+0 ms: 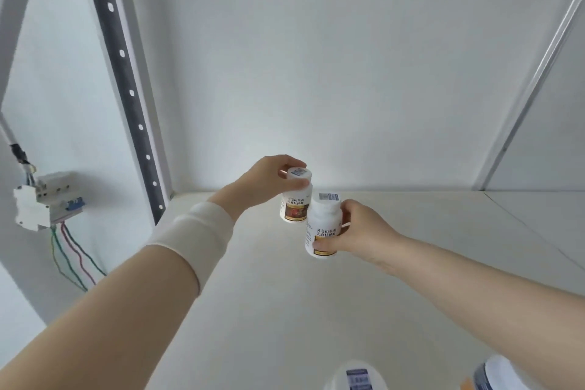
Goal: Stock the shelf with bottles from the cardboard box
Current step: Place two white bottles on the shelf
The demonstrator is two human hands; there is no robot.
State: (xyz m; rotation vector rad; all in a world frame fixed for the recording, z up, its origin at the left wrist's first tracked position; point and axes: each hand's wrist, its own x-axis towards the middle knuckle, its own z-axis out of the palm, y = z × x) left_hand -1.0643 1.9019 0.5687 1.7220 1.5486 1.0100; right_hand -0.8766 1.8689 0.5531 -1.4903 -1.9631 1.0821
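Clearly, left hand pinches far bottle by its cap; right hand fingers wrap near bottle.

White shelf board, two white plastic bottles over it — the rear-left bottle held at its cap by the left hand, the front-right bottle by the right hand; dark perforated upright far left.

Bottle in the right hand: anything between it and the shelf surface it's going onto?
Only the other bottle, gripped by its cap in the left hand, just behind and left of the front bottle in the right hand; whether they touch is unclear. The shelf board beneath looks bare.
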